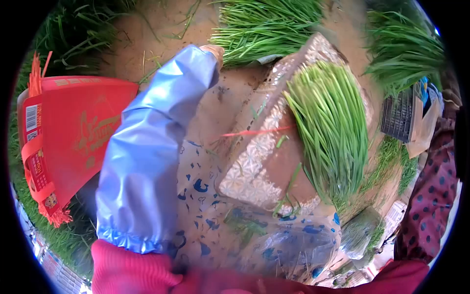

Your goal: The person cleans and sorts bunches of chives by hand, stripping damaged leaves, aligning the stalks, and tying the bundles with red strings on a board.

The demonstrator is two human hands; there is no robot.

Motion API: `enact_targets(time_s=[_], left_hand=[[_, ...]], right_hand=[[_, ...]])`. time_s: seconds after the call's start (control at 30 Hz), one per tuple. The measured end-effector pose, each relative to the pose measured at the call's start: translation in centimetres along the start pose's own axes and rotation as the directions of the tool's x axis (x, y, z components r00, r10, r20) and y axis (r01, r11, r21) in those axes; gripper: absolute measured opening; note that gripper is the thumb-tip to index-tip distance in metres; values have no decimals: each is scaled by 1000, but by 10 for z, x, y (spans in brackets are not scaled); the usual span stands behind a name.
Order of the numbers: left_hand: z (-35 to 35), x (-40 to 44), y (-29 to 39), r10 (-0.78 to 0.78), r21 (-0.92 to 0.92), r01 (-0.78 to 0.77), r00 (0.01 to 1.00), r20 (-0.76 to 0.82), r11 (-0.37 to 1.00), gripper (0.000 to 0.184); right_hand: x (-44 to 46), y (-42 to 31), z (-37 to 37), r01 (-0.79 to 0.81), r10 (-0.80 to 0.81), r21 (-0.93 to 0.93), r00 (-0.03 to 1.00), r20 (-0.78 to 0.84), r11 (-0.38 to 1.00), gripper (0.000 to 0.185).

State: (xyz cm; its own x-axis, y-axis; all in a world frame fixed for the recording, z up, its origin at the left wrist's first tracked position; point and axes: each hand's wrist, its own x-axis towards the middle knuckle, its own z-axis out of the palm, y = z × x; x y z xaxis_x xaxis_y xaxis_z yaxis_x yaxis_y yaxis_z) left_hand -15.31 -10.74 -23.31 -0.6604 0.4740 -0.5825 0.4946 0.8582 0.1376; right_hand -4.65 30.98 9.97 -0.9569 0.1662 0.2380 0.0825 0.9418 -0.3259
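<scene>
My left hand (216,53) shows only as a small patch beyond the cuff of a shiny blue sleeve cover (147,142). It is beside the left end of a bundle of long green leaves (269,29) at the top; its fingers are hidden. Another green bundle (330,127) lies on a patterned, silvery block (252,171), with a thin red strip (257,132) running out to its left. A dark red dotted sleeve (431,196) rises along the right edge, and my right hand cannot be seen.
A red box (88,127) with orange-red ties stands at the left. More green leaves (406,49) lie at upper right, above a dark crate (397,116). Clear plastic with blue prints (289,245) spreads along the bottom. Dark leaves (73,34) fill the upper left.
</scene>
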Motion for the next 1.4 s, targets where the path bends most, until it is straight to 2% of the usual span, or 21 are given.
enact_targets(time_s=[0.1,0.17,0.23,0.3,0.4,0.47,0.5,0.57,0.63,0.73,0.83,0.9,0.93,0.97,1.07,1.13,1.17,1.23,1.3,1.37,1.4], left_hand=[[-104,-86,61,162,142,-190,969,186,971,50],[-141,-146,95,390,-334,-352,919,52,875,46],[-146,-170,129,752,-673,-553,659,8,491,51],[-156,-230,177,866,-969,-183,497,55,166,76],[-155,-303,249,848,-979,-196,527,-50,64,95],[-139,-333,279,624,-854,-1,683,-381,-520,95],[-140,-346,292,619,-864,-10,694,-369,-504,95],[-136,-363,307,262,-613,-42,879,-398,-789,94],[-130,-381,304,123,-400,-83,879,-461,-913,79],[-97,-388,297,84,-335,-30,944,-319,-942,57],[-81,-408,293,32,-489,-45,989,-148,-871,41],[-63,-403,278,118,-452,22,976,-184,-892,33],[-63,-411,272,131,-485,-9,958,-254,-874,34],[-58,-407,263,101,-523,-82,945,-312,-848,37],[-62,-420,253,149,-570,-104,913,-381,-815,39],[-71,-429,260,128,-666,-187,910,-394,-722,34],[-77,-434,266,151,-682,-170,911,-384,-711,34],[-94,-449,282,149,-719,-370,824,-546,-589,39],[-104,-439,292,161,-767,-438,811,-562,-470,35],[-109,-426,291,150,-795,-571,821,-551,204,42],[-111,-420,292,187,-778,-616,785,-591,125,55]], right_hand=[[-13,1,-20,-6,6,1,996,-89,1000,18],[-26,-2,-38,-5,6,9,984,-178,1000,20],[-42,-14,-60,-3,11,30,961,-277,1000,21],[-69,-35,-77,-5,31,70,926,-377,998,23],[-128,-98,-95,-15,65,102,860,-506,995,26],[-165,-141,-97,-15,121,192,822,-556,981,22],[-188,-142,-89,-8,166,274,813,-559,962,22],[-238,-149,-77,6,310,523,799,-515,852,23],[-287,-169,-78,10,403,685,803,-440,729,24],[-359,-199,-70,34,232,519,868,-439,854,29],[-400,-209,-56,-19,286,588,886,-365,809,39],[-418,-207,-56,75,257,996,963,-82,37,47],[-425,-203,-81,-141,170,990,976,139,4,62],[-428,-190,-95,-135,172,991,976,133,-2,62],[-417,-162,-122,-235,168,924,941,294,-301,64],[-404,-154,-132,-292,153,947,950,272,134,82],[-393,-152,-129,-289,178,949,948,265,124,82],[-361,-158,-114,-244,-77,806,939,336,539,93],[-331,-175,-120,-199,-69,768,951,301,610,84],[-310,-195,-134,-181,-6,781,973,230,598,70],[-305,-198,-130,-184,26,796,978,207,576,64]])
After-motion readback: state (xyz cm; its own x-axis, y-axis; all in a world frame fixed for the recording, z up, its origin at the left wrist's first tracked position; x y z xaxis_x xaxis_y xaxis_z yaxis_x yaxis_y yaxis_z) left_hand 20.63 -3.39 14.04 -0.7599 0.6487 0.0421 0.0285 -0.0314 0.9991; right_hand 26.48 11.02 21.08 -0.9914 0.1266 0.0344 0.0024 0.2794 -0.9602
